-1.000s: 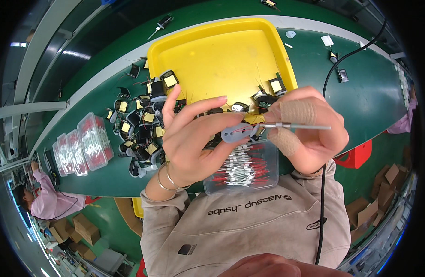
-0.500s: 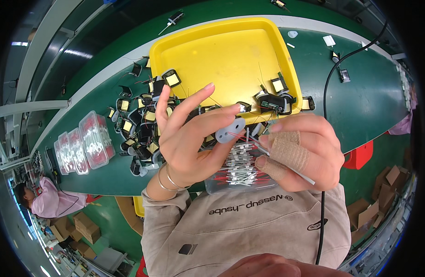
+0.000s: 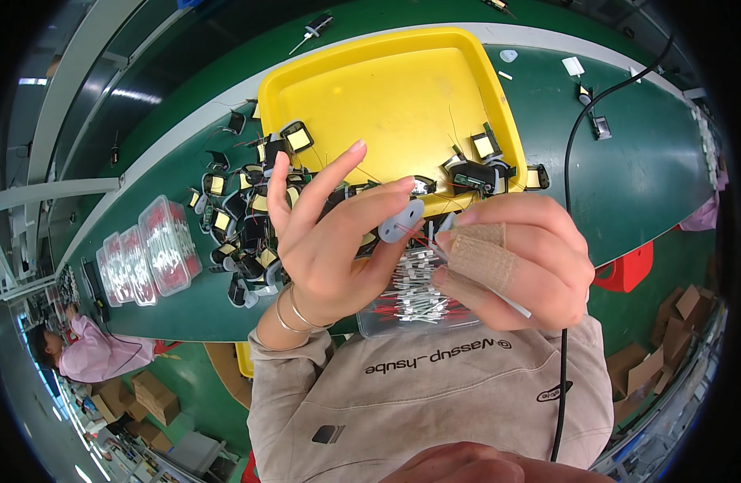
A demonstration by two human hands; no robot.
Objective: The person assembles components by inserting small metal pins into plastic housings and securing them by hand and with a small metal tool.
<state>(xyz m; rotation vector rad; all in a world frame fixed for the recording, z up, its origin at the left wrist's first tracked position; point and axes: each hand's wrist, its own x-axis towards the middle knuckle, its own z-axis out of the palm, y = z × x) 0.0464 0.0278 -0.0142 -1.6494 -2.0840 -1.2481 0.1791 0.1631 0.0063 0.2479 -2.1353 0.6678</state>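
My left hand (image 3: 326, 245) pinches a small grey plastic disc with holes (image 3: 396, 225) between thumb and index finger; its other fingers stretch upward. My right hand (image 3: 523, 262), with tan bandage tape on several fingers, is closed on a thin white-sleeved wire lead (image 3: 515, 304). Its tail sticks out below the fingers. Fine red wires (image 3: 419, 234) run from the lead's upper end to the disc; whether they pass through a hole is too small to tell. Beneath both hands lies a clear plastic box (image 3: 370, 326) filled with white and red wire leads (image 3: 419, 286).
A yellow tray (image 3: 370, 80) stands behind the hands, with several black electronic parts (image 3: 476, 173) inside. More of them (image 3: 249, 217) are heaped at its left. Clear boxes of leads (image 3: 165, 245) sit farther left. A black cable (image 3: 567, 153) hangs at the right.
My right hand has moved slightly left, bringing the lead nearer the disc. The disc has tilted a little in my left hand, which otherwise stays in place.
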